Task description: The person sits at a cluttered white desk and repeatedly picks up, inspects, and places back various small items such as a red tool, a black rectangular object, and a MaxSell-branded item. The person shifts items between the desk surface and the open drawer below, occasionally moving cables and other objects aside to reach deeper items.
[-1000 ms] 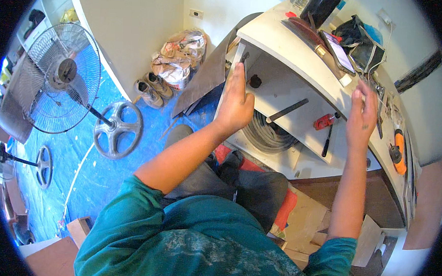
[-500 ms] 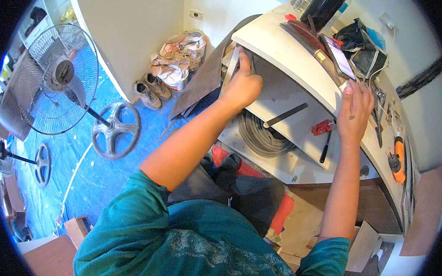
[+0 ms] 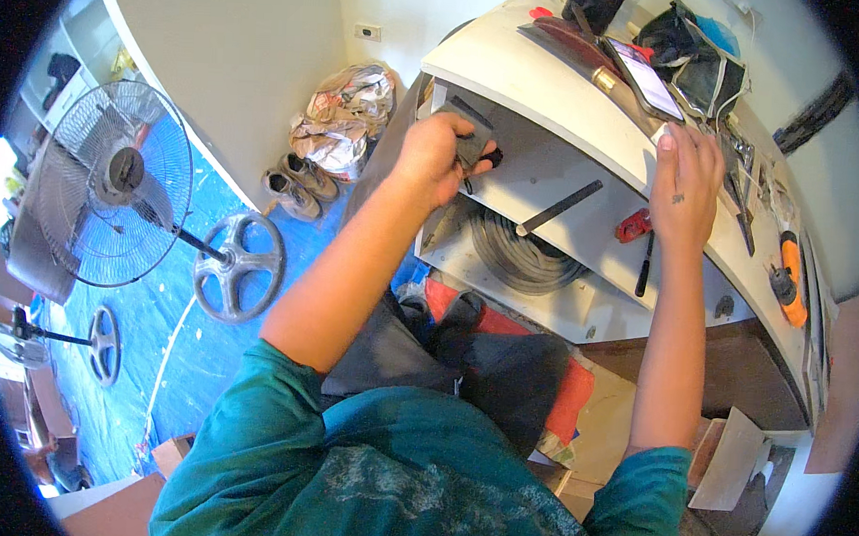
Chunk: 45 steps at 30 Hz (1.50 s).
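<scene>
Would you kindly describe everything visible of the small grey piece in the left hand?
The small grey piece is dull, flat-looking and roughly four-sided, with no separate parts discernible. Its material is unclear. The left hand holds it between thumb and fingers, which partly hide it. It sits at a slant before the open compartment beneath the white tabletop, near that top's left corner.

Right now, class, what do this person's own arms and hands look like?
Short teal sleeves leave both forearms bare. The left hand and right hand are ungloved. A small dark mark shows on the back of the right hand, near the wrist.
</scene>
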{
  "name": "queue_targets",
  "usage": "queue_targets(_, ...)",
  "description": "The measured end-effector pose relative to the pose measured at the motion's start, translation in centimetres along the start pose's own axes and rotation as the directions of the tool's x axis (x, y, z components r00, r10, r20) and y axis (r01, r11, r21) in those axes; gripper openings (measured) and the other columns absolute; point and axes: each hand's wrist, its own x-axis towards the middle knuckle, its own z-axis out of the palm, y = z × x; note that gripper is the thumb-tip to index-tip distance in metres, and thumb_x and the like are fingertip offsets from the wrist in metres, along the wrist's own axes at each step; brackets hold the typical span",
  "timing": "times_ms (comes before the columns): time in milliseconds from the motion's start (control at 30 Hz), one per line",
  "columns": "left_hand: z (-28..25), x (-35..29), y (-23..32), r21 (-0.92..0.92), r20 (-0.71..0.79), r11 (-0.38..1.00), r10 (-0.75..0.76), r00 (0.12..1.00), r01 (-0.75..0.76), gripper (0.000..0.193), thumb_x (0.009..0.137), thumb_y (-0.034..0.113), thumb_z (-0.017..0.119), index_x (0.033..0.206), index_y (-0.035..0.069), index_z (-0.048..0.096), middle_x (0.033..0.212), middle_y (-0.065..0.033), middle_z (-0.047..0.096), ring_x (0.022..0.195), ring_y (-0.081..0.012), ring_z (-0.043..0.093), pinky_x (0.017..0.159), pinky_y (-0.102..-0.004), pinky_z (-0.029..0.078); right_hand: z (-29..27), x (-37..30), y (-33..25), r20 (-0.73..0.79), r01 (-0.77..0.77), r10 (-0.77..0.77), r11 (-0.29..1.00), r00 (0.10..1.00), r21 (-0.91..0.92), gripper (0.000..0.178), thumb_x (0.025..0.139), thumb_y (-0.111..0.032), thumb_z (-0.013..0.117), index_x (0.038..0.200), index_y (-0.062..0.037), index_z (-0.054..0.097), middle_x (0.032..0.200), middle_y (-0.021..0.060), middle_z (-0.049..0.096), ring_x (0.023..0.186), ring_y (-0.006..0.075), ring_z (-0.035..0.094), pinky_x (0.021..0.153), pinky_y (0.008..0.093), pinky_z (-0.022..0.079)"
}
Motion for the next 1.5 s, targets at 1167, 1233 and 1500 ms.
queue_targets(1167,8.0,-0.5,-5.7,0.17,-0.016,0.925,0.347,0.938,-0.339,0.032,0.073,0.004,0.055,0.103,0.004,0.043,0.09,-0.0131,0.049,0.082,-0.0228,0.051,0.068,-0.0353,0.044,0.0,-0.4,0.4,-0.065,-0.01,0.008,0.999,0.998,-0.032,0.035,0.096,-0.033,0.047,0.109,-0.0054,0.064,0.12,0.0161,0.058,0.124,0.0381,0.042,0.104,0.046,0.036)
queue_targets(1233,7.8,-1.4,-5.2,0.085,0.05,0.941,0.324,0.945,-0.327,0.034,0.073,0.004,0.055,0.104,0.004,0.042,0.09,-0.0125,0.049,0.081,-0.0221,0.05,0.066,-0.0347,0.044,0.0,-0.3,0.2,-0.068,0.001,-0.002,1.0,0.998,-0.02,0.035,0.096,-0.033,0.047,0.109,-0.005,0.064,0.119,0.0164,0.059,0.124,0.0384,0.042,0.104,0.0461,0.036)
queue_targets(1500,3.9,1.5,-2.2,0.038,-0.046,0.928,0.373,0.927,-0.371,0.021,0.082,0.013,0.054,0.099,0.002,0.053,0.079,-0.0104,0.052,0.068,-0.0209,0.047,0.061,-0.0332,0.039,-0.2,-0.2,-0.1,-0.078,0.004,-0.005,1.0,0.997,-0.016,0.035,0.096,-0.032,0.047,0.108,-0.0028,0.064,0.119,0.0168,0.059,0.123,0.0392,0.042,0.104,0.046,0.035)
